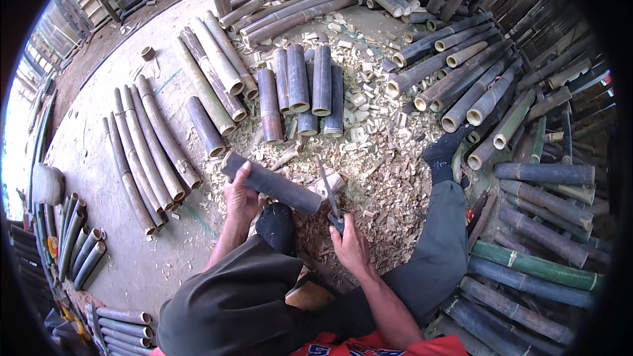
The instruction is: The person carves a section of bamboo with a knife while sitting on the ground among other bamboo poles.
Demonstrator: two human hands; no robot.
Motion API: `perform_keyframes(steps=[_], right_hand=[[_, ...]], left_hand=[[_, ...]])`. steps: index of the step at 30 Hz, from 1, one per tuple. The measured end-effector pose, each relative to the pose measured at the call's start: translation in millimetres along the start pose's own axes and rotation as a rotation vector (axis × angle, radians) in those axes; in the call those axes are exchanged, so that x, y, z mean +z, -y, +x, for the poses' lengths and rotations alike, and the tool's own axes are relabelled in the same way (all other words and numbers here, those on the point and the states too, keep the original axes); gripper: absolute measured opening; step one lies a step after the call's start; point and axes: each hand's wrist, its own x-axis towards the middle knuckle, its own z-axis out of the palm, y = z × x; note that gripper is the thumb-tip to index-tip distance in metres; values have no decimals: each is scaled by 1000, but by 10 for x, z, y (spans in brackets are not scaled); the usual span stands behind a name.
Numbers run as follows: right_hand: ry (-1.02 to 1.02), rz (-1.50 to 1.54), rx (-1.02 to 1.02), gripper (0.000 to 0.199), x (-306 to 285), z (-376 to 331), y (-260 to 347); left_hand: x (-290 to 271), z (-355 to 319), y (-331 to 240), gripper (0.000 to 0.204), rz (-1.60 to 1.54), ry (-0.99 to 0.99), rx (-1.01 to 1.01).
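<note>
So a short, dark bamboo tube [271,183] is being held in the left hand [242,196], gripped near its far-left end with the thumb laid over it. It's slanted above the floor [128,267], just past the left foot [275,227], with the lower end pointed toward the right. A knife [328,188] is gripped by its dark handle in the right hand [351,245], blade up and right beside that lower end; whether they're touching can't really be told. The ground's been absolutely littered with pale chips [395,211]. More short tubes [299,79] are lined up beyond, longer poles [160,125] are laid out to the left, and a green pole [537,266] is stacked among dark ones at right.
</note>
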Motion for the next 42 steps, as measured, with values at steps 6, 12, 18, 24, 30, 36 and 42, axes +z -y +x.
perform_keyframes(steps=[6, 12, 18, 24, 30, 36, 42], right_hand=[[-46, 17, -165, 43, -171, -19, 402], [49, -145, -83, 35, 58, 111, 92], [-45, 81, -234, 33, -360, -15, 565], [180, -239, 82, 37, -62, 268, 131], [-137, 145, -344, 33, -351, -2, 623], [150, -173, 32, 31, -6, 247, -28], [-97, 148, -363, 33, -311, 40, 517]], left_hand=[[-125, 52, 64, 44, 6, -156, -33], [-131, 84, 85, 40, 78, -127, 55], [-207, 111, -17, 36, 40, 49, 18], [-185, 172, 49, 40, 113, 83, 51], [-198, 89, -105, 43, 212, 61, 53], [-117, 58, -46, 41, 261, 85, 66], [-271, 154, -224, 37, 366, 128, -71]])
